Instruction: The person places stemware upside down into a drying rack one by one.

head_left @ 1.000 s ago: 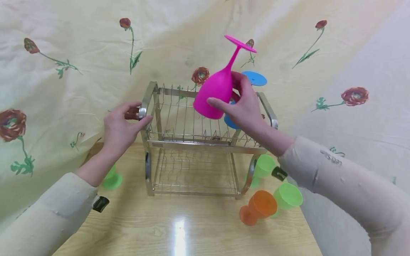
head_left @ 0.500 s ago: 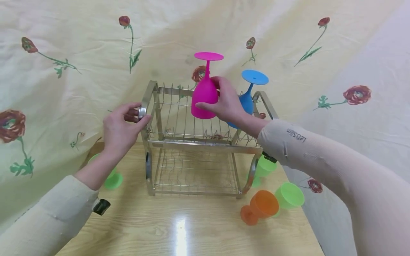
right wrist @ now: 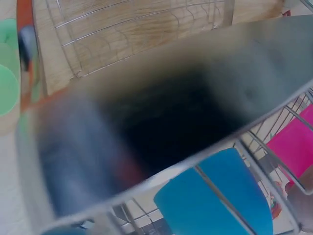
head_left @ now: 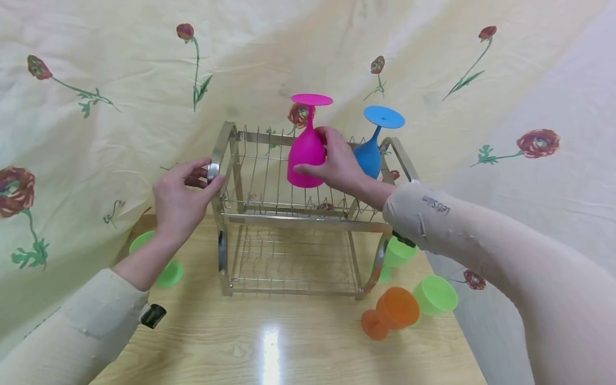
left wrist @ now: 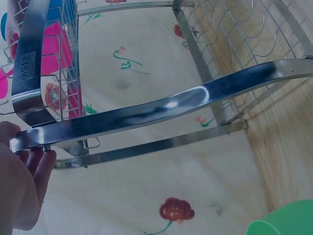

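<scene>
A two-tier metal dish rack (head_left: 308,220) stands on the table. My left hand (head_left: 180,198) holds its left side post between thumb and fingers; that grip also shows in the left wrist view, on the shiny side bar (left wrist: 161,110). A pink wine glass (head_left: 304,160) is upside down over the upper tier, bowl low among the wires and foot on top. My right hand (head_left: 339,163) grips its bowl from the right. Just right of that hand, an upside-down blue wine glass (head_left: 369,158) leans in the upper tier, its lower bowl hidden by the hand.
Right of the rack, an orange goblet (head_left: 397,307) stands before a green goblet (head_left: 435,294), with another green goblet (head_left: 400,251) by the rack's leg. A further green goblet (head_left: 169,274) is partly behind my left forearm. Flowered cloth (head_left: 269,64) hangs behind.
My right hand has carried the pink wine glass leftward and down, turning it from tilted to upright upside down, low over the upper tier. The left hand has stayed on the rack.
</scene>
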The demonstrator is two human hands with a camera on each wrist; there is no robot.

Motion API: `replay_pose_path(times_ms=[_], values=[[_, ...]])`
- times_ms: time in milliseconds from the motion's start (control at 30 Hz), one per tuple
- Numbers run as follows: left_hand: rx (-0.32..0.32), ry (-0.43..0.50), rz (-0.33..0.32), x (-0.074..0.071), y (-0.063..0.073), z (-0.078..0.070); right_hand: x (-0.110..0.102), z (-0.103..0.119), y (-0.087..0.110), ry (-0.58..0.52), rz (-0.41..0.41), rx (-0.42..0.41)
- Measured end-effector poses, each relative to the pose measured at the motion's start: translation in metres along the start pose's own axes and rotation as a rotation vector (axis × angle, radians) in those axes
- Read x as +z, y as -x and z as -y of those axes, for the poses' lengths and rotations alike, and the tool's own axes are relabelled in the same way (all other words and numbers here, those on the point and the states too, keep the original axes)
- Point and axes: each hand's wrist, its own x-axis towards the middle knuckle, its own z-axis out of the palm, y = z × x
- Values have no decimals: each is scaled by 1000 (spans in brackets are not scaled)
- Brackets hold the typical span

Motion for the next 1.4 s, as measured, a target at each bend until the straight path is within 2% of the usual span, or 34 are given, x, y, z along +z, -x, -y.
replay_pose_path(times_ms=[267, 600, 867, 1033, 1233, 1400], values=[[54, -7, -39, 1, 5, 2, -1, -8, 8, 29, 11, -20], [81, -23, -45, 1, 12, 1, 4, -15, 9, 34, 30, -48], [104, -32, -32, 2, 13, -2, -7, -11, 18, 8, 67, 31], [106, -43, -27, 1, 13, -6, -22, -3, 33, -33, 113, 83], [106, -52, 8, -2, 15, -10, -38, -3, 67, -154, 119, 80], [47, -46, 66, -11, 14, -12, -52, -1, 91, -233, 104, 83]])
